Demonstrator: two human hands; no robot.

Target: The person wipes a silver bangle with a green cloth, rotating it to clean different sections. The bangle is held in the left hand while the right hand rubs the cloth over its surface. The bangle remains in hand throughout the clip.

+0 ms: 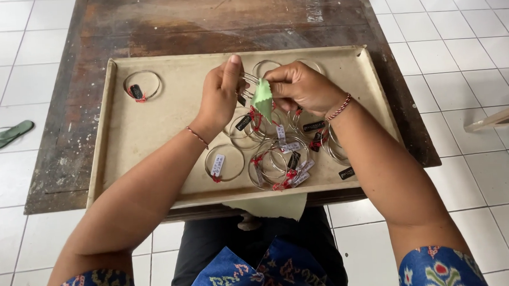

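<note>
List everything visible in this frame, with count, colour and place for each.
held bangle: one, silver, between both hands above the tray
cloth piece: one, light green, pinched in the right hand against the held bangle
tray: one, beige, on the table
lone bangle: one, silver with dark tag, tray's far-left corner
bangle pile: many, count unclear, silver with tags, tray's centre-right
table: one, worn brown wood
sandal: one, green, floor at left
floor: white tiles
left hand: grips the held bangle
right hand: holds the cloth piece
</note>
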